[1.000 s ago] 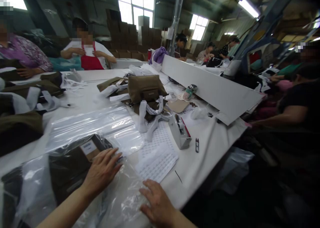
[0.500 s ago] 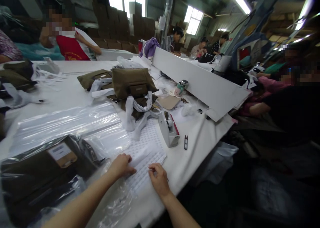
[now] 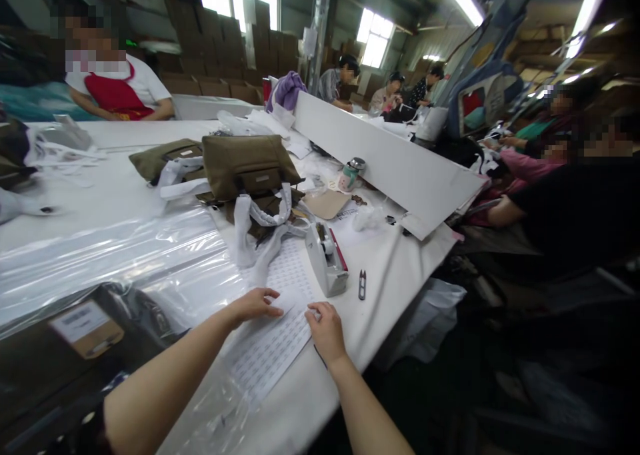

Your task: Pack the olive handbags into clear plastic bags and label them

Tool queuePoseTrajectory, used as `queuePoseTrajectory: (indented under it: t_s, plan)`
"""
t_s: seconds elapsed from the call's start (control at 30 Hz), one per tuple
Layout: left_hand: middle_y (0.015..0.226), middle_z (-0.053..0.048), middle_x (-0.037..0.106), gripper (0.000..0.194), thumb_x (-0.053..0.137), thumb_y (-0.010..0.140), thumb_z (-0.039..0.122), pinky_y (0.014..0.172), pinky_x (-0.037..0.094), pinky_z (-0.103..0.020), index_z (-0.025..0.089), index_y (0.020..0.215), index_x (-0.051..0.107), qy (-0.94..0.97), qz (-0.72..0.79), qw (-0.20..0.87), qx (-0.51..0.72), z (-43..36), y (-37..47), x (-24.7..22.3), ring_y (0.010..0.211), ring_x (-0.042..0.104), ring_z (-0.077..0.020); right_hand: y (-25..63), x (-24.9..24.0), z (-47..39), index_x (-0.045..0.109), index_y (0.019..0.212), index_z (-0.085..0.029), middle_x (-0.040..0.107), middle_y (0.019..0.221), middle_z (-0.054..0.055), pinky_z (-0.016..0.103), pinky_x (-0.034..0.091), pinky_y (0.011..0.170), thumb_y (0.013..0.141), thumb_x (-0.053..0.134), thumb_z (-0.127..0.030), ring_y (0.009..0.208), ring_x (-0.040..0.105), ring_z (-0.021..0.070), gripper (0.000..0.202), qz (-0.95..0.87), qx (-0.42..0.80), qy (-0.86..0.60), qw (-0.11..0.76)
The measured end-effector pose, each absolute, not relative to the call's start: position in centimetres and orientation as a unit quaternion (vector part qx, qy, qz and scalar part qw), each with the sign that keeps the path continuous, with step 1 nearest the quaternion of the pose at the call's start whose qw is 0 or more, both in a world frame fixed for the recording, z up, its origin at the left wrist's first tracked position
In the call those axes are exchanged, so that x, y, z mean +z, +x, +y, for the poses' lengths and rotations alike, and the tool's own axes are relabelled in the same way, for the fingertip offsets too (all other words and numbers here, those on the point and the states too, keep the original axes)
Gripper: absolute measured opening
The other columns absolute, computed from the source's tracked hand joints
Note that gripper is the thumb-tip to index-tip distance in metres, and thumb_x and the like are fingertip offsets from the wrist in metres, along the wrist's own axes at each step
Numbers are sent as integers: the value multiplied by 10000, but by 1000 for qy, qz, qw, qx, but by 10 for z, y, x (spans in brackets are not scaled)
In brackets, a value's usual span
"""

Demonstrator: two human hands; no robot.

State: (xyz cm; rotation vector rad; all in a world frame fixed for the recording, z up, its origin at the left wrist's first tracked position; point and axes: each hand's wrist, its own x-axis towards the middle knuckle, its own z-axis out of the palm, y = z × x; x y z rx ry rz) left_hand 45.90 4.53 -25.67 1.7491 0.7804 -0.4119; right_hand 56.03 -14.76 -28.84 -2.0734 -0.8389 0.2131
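My left hand [image 3: 256,306] hovers over a printed sheet of small labels [image 3: 275,348], its fingers apart and nothing visible in them. My right hand [image 3: 324,325] is at the sheet's right edge, thumb and fingertips close together; whatever they may hold is too small to make out. Beyond my hands stands a grey tape dispenser [image 3: 325,262], with small thread snips [image 3: 362,285] lying to its right. At the lower left, a dark bag in clear plastic [image 3: 35,368] carries a tag [image 3: 86,328].
Olive bags [image 3: 247,165] with wrapped straps lie behind the sheet. Clear plastic sleeves [image 3: 150,262] cover the left. A white board [image 3: 385,162] and a jar [image 3: 349,174] stand further back. Several people sit around; one wears a red apron [image 3: 115,95].
The view has shifted, so the bags appear further left. My hands have moved further up the label sheet, slightly away from me. The person in the red apron has lowered their arms.
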Motion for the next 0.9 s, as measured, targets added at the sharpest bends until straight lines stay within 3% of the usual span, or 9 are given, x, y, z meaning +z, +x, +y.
queuePoseTrajectory:
  t_s: [0.17, 0.33, 0.67, 0.8, 0.9]
  plan:
    - [914, -55, 692, 558, 692, 505, 252, 674, 521, -300, 165, 1045, 581, 717, 293, 607, -177, 32, 493, -259, 871, 645, -262, 567, -293, -141, 672, 861, -185, 661, 843, 46, 330, 459, 812, 728, 610, -126, 860, 578, 211, 157, -347, 89, -846, 395]
    - [865, -27, 687, 486, 587, 542, 195, 627, 511, -294, 177, 1027, 559, 698, 266, 640, -182, 20, 494, -251, 808, 649, -247, 566, -285, -143, 683, 863, -203, 675, 846, 36, 327, 444, 824, 734, 644, -169, 877, 572, 213, 140, -365, 78, -849, 374]
    - [723, 15, 641, 290, 655, 562, 286, 605, 429, -253, 160, 821, 623, 754, 272, 579, -149, 9, 486, -211, 724, 594, -209, 562, -250, -144, 674, 754, -222, 682, 764, 13, 329, 388, 782, 727, 682, -206, 822, 564, 217, 32, -394, 91, -851, 336]
    - [784, -35, 664, 351, 549, 693, 459, 622, 441, -276, 145, 828, 626, 765, 318, 545, -129, 0, 488, -214, 768, 609, -229, 557, -246, -143, 615, 700, -211, 648, 725, 11, 329, 370, 734, 741, 672, -179, 800, 550, 214, 78, -423, 62, -850, 307]
    - [797, -76, 672, 314, 523, 708, 404, 627, 448, -291, 121, 805, 620, 775, 353, 511, -115, -4, 491, -221, 780, 617, -243, 552, -246, -144, 576, 686, -206, 634, 725, 6, 332, 358, 717, 744, 677, -172, 785, 538, 208, 121, -440, 42, -851, 283]
